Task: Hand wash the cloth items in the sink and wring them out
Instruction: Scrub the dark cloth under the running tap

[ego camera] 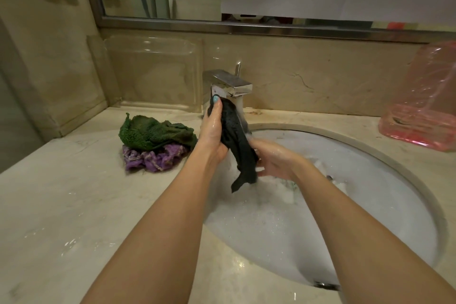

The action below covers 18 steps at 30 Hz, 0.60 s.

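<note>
Seen from the head camera, a person holds a black cloth (pixel 238 140) upright under the spout of the chrome faucet (pixel 230 85) at the back edge of the sink (pixel 385 155), evidently so that running water passes down its length. The left hand (pixel 212 131) grips the cloth's upper end, fingers curled round it. The right hand (pixel 274 161) wraps the lower part, seemingly placed to squeeze water toward the tail that hangs over the foamy basin. A green cloth (pixel 153 132) lies bunched on a purple cloth (pixel 150 160) on the counter (pixel 61 217) just left of the sink, probably already wrung. A pink plastic bag (pixel 424 106) stands at the counter's back right corner.
</note>
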Motion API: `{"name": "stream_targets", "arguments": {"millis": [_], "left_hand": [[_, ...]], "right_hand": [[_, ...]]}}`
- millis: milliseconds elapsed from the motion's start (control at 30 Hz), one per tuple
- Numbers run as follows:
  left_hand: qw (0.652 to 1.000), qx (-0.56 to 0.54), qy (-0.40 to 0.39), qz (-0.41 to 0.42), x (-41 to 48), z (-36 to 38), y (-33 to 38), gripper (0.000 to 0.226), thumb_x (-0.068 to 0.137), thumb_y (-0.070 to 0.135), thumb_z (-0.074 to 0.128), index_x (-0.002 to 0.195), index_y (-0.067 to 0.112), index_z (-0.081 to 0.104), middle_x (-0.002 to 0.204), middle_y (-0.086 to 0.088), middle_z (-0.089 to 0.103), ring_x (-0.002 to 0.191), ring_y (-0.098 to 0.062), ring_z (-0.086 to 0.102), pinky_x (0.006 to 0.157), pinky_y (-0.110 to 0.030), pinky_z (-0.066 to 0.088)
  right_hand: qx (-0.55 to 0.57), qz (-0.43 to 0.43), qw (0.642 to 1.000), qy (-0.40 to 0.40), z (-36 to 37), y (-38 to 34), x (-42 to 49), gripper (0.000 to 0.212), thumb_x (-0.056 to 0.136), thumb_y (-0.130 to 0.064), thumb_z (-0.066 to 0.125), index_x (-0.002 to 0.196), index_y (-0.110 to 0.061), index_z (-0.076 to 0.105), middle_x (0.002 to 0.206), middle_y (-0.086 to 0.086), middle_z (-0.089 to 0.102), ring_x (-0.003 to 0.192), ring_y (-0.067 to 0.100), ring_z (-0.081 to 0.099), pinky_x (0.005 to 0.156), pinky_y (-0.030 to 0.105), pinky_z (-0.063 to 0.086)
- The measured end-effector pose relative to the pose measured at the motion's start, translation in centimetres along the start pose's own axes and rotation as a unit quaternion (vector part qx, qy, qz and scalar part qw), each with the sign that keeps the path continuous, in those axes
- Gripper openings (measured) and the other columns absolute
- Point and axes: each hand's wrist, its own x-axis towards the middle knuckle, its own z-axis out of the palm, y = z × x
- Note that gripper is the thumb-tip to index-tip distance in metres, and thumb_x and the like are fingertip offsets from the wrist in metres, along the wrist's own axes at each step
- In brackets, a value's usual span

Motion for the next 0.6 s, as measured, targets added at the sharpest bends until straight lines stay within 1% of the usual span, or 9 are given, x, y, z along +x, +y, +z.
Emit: {"name": "stream_targets", "arguments": {"millis": [67, 100, 167, 233, 333, 433, 467, 533, 600], "left_hand": [[0.999, 0.032, 0.011, 0.021, 0.2, -0.1, -0.1, 0.051, 0.097, 0.046, 0.052, 0.139, 0.018, 0.049, 0.13, -0.017, 0.059, 0.114, -0.033, 0.061, 0.096, -0.051, 0.052], [0.995, 0.086, 0.015, 0.039, 0.1, 0.0, -0.3, 0.049, 0.099, 0.046, 0.047, 0.139, 0.018, 0.048, 0.132, -0.015, 0.058, 0.117, -0.032, 0.06, 0.099, -0.051, 0.05], [0.97, 0.232, 0.011, 0.074, 0.0, 0.4, -1.3, 0.046, 0.103, 0.043, 0.038, 0.14, 0.016, 0.046, 0.133, -0.01, 0.056, 0.122, -0.029, 0.055, 0.104, -0.048, 0.046], [0.942, 0.322, 0.01, 0.093, -0.2, 0.9, -2.1, 0.043, 0.104, 0.037, 0.037, 0.142, 0.016, 0.044, 0.127, -0.004, 0.055, 0.12, -0.025, 0.053, 0.102, -0.041, 0.045], [0.928, 0.358, 0.046, 0.088, 0.0, 1.2, -2.3, 0.042, 0.105, 0.036, 0.036, 0.137, 0.012, 0.049, 0.123, -0.005, 0.056, 0.118, -0.026, 0.053, 0.101, -0.041, 0.044], [0.939, 0.335, 0.054, 0.051, -0.8, 1.5, -2.9, 0.033, 0.101, 0.039, 0.041, 0.112, 0.016, 0.062, 0.116, -0.011, 0.065, 0.106, -0.027, 0.06, 0.097, -0.044, 0.049], [0.941, 0.332, 0.04, 0.044, -1.2, 1.9, -3.1, 0.031, 0.1, 0.04, 0.044, 0.103, 0.017, 0.063, 0.11, -0.011, 0.067, 0.102, -0.027, 0.062, 0.094, -0.044, 0.051], [0.943, 0.33, 0.005, 0.047, -1.9, 2.8, -3.6, 0.034, 0.098, 0.04, 0.048, 0.096, 0.011, 0.066, 0.099, -0.015, 0.069, 0.097, -0.03, 0.065, 0.09, -0.044, 0.052], [0.947, 0.316, -0.014, 0.053, -2.5, 3.5, -3.3, 0.036, 0.098, 0.037, 0.05, 0.09, 0.007, 0.066, 0.095, -0.017, 0.069, 0.096, -0.031, 0.065, 0.088, -0.043, 0.052]], "right_hand": [[0.051, -0.019, 0.998, 0.032, 0.5, 0.2, 0.0, 0.027, 0.102, -0.04, 0.044, 0.112, -0.019, 0.057, 0.112, 0.012, 0.063, 0.104, 0.029, 0.063, 0.095, 0.05, 0.051], [0.092, -0.036, 0.993, 0.061, 0.7, 0.1, 0.1, 0.026, 0.103, -0.037, 0.041, 0.113, -0.019, 0.057, 0.113, 0.013, 0.064, 0.105, 0.029, 0.063, 0.097, 0.05, 0.05], [0.158, -0.067, 0.977, 0.125, 1.2, -0.7, 0.4, 0.029, 0.104, -0.035, 0.038, 0.121, -0.02, 0.056, 0.118, 0.011, 0.064, 0.109, 0.028, 0.063, 0.098, 0.047, 0.049], [0.176, -0.086, 0.97, 0.147, 1.8, -1.6, 0.7, 0.031, 0.104, -0.035, 0.039, 0.125, -0.02, 0.056, 0.116, 0.011, 0.066, 0.104, 0.027, 0.065, 0.089, 0.042, 0.054], [0.14, -0.104, 0.974, 0.145, 3.0, -2.2, 0.9, 0.029, 0.102, -0.033, 0.044, 0.118, -0.018, 0.062, 0.106, 0.008, 0.068, 0.096, 0.02, 0.064, 0.076, 0.03, 0.053], [0.093, -0.116, 0.964, 0.22, 3.4, -2.4, 1.0, 0.025, 0.1, -0.028, 0.048, 0.085, -0.02, 0.067, 0.082, 0.002, 0.067, 0.083, 0.018, 0.063, 0.064, 0.027, 0.046], [0.094, -0.115, 0.955, 0.257, 3.2, -2.3, 1.3, 0.029, 0.099, -0.027, 0.048, 0.076, -0.019, 0.065, 0.077, 0.003, 0.066, 0.08, 0.021, 0.063, 0.064, 0.027, 0.046], [0.122, -0.105, 0.938, 0.308, 2.6, -2.0, 1.9, 0.032, 0.096, -0.029, 0.047, 0.072, -0.016, 0.063, 0.076, 0.007, 0.065, 0.083, 0.029, 0.065, 0.071, 0.032, 0.049], [0.173, -0.083, 0.938, 0.288, 2.3, -1.7, 2.3, 0.029, 0.085, -0.037, 0.047, 0.078, -0.017, 0.066, 0.087, 0.012, 0.068, 0.094, 0.034, 0.067, 0.083, 0.04, 0.054]]}}
